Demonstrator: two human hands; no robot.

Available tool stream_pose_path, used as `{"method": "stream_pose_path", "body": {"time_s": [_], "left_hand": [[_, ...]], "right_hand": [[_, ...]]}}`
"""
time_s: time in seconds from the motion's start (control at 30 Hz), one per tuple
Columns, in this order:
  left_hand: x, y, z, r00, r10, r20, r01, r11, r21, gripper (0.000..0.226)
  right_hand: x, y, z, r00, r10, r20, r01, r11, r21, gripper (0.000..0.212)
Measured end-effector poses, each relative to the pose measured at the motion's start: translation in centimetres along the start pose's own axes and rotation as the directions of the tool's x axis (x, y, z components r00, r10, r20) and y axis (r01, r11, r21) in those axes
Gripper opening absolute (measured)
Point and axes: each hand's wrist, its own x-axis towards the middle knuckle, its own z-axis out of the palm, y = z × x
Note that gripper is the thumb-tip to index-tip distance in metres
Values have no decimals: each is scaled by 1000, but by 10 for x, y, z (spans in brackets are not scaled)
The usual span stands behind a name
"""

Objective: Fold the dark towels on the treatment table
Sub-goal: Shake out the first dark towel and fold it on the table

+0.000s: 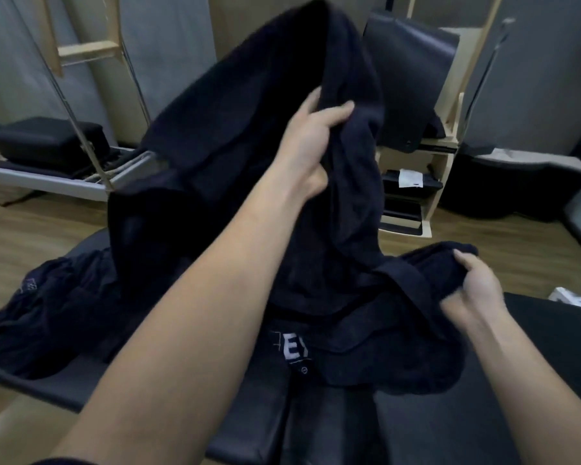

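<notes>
Two hands hold one dark towel [249, 129] up over the black table [416, 414]. The left hand [311, 142] grips it high. The right hand [473, 286] grips its low edge. A second towel [47, 313] lies crumpled on the table.

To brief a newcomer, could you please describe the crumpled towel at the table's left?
Find the black treatment table. A bunched towel lies at its left edge. Unlike the raised towel gripped by the left hand and right hand, nobody touches it.

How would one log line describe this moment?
left hand: grips raised dark towel | right hand: holds its lower end | second towel: crumpled on table
</notes>
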Motion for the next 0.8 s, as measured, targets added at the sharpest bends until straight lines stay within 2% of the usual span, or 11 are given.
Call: {"method": "stream_pose_path", "body": {"time_s": [0.13,0.23,0.33,0.4,0.43,0.5,0.57,0.6,0.7,0.77,0.8], "left_hand": [[-18,-40,-25,995,-93,-46,94,995,22,19],[-43,-82,-81,962,-169,-215,197,974,116,13],[-66,-115,-129,890,-258,-375,362,901,240,25],[-70,-122,-151,836,-334,-436,476,837,271,32],[-68,-123,-158,814,-373,-446,523,804,282,34],[-62,-120,-163,804,-410,-431,556,776,299,40],[-53,-110,-157,858,-327,-397,459,834,306,34],[-50,-100,-153,892,-237,-386,353,898,263,29],[-49,-64,-160,887,66,-457,-52,998,43,21],[-57,-58,-193,779,183,-600,-107,981,160,26],[-66,-64,-214,722,211,-659,3,951,309,27]], "right_hand": [[-6,-20,-17,997,21,-77,-13,994,110,26],[-18,-11,-48,992,93,-84,-107,976,-189,24],[-27,9,-83,980,19,-199,-117,862,-493,20],[-34,15,-103,948,-26,-316,-147,848,-509,8],[-33,15,-113,929,-32,-368,-169,850,-500,13],[-29,14,-124,915,-29,-402,-174,871,-459,5],[-19,6,-133,917,33,-397,-163,940,-299,14],[-15,1,-137,930,45,-366,-118,977,-179,32],[-4,-12,-159,968,-14,-252,52,988,145,117],[-14,-6,-167,982,28,-186,10,980,197,111],[-20,2,-169,979,69,-191,-39,986,161,92]]}}
